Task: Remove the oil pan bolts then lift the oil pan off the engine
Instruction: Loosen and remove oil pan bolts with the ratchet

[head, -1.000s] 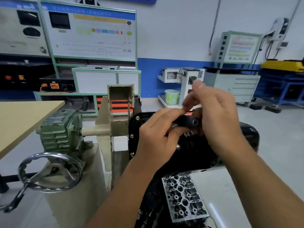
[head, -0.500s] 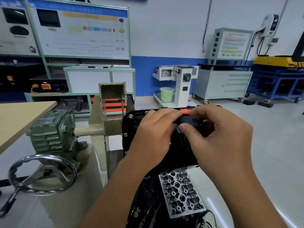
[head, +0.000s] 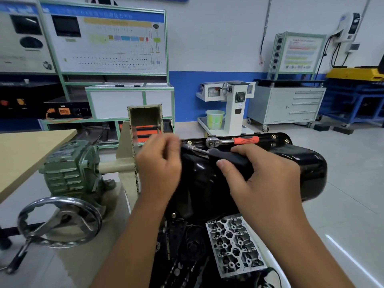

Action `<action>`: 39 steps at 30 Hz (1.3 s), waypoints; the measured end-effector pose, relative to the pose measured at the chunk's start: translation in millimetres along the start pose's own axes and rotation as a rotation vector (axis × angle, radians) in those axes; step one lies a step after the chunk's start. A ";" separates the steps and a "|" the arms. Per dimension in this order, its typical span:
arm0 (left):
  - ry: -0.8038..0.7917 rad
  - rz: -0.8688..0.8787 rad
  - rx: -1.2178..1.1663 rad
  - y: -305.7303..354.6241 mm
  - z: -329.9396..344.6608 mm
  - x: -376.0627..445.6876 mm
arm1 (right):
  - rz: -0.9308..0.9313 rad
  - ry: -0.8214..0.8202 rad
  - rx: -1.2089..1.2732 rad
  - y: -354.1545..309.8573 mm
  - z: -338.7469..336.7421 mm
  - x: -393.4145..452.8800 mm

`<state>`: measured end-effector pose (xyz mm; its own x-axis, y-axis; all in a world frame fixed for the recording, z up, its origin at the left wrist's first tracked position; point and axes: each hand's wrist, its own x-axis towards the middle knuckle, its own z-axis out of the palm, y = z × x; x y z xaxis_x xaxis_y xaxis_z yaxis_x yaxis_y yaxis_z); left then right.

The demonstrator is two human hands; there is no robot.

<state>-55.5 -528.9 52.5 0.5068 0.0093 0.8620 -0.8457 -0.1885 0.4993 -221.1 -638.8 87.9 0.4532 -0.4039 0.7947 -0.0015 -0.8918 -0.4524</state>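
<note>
The right hand has its grip closed round the black handle of a driver tool, thumb along the near side and fingers wrapped over the top. The tool's metal shaft runs left and slightly up from that handle, and its tip meets the far left part of the oil pan's rim. The left hand sits just left of the shaft with its fingers curled toward the tip; it is blurred, so I cannot tell whether it pinches the shaft or a bolt or holds nothing.

Both hands are over the black oil pan, which sits on top of the engine in the middle of the view, its glossy rounded sump bulging to the right. Along the pan's far rim lies a ratchet with a red and black handle, its chrome head to the left, resting loose on the flange. Two bolts still show in the rim near its far right corner.

Below the hands, on the near side, a grey cylinder head with its rows of bores faces the camera.

To the left, the engine hangs on a beige stand post with a green gearbox and a chrome handwheel. A wooden counter edges in at far left. Behind are a training panel, a yellow-green bucket and a grey drawer cabinet.
</note>
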 end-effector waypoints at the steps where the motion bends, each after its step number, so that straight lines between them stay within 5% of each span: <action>1: 0.038 -0.141 0.058 -9.7 -2.7 2.9 | -0.011 0.029 0.009 -0.3 -0.5 -3.4; 3: 0.000 -0.248 0.123 -22.6 -5.7 5.6 | -0.032 0.110 0.026 -0.7 -3.6 -9.4; 6: -0.075 -0.102 0.120 -21.5 -6.5 6.2 | -0.030 0.171 0.033 0.8 -5.3 -13.5; 13: -0.349 -0.015 0.296 -19.7 0.6 11.2 | -0.040 0.084 0.001 -3.3 0.6 -11.7; 21: -0.533 -0.017 0.206 -15.9 0.5 23.3 | -0.063 0.049 0.030 -1.3 7.8 -10.9; 31: -0.410 -0.135 0.105 -6.8 3.9 17.7 | -0.102 -0.115 -0.002 -23.0 14.6 -3.3; 39: -0.003 -0.204 0.050 -2.5 9.4 -8.3 | -0.136 -0.127 -0.025 -19.9 15.0 -2.6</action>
<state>-56.1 -537.7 43.3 0.6674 0.0494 0.7431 -0.7160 -0.2317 0.6585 -208.9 -617.0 88.8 0.5597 -0.2515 0.7896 0.0461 -0.9419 -0.3327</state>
